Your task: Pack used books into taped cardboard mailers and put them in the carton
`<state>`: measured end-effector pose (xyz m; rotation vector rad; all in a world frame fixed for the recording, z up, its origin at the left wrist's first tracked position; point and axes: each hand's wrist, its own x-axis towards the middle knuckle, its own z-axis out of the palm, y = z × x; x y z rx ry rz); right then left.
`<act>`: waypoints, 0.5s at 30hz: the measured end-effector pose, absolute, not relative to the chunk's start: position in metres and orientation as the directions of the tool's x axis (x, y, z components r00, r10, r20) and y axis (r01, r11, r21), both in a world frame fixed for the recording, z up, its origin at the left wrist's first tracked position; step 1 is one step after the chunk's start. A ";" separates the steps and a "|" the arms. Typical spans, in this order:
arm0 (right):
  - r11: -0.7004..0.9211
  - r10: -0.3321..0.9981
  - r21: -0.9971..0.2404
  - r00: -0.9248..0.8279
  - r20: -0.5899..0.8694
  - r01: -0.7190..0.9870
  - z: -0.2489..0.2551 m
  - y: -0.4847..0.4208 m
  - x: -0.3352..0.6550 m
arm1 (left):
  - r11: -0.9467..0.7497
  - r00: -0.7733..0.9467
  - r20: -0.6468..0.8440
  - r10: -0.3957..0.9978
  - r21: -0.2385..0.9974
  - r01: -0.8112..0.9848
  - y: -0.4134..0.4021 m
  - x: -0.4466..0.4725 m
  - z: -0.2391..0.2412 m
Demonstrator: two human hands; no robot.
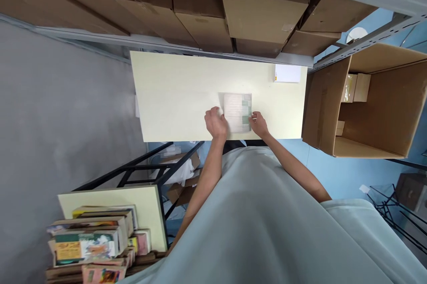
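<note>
Sitting right between the two hands, over the cream tabletop point(173, 97), is a white-and-green packet point(233, 112), kinda blurry. Left hand point(216, 123) has its fingers curled by one edge, right hand point(259, 124) has its fingertips at the opposite edge; honestly can't tell if either one's actually gripping. Beyond the right hand there's a small white box point(287, 73), and farther out to its right a big open carton point(322, 106). Brown boxes point(263, 12) line the shelf past both hands.
</note>
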<state>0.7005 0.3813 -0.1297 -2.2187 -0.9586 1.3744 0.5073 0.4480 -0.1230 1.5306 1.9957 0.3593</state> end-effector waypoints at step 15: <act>-0.729 0.654 -0.679 0.384 -0.651 0.090 -0.156 0.380 0.697 | 0.364 0.079 -0.501 0.862 0.719 0.592 0.480 0.484 -0.171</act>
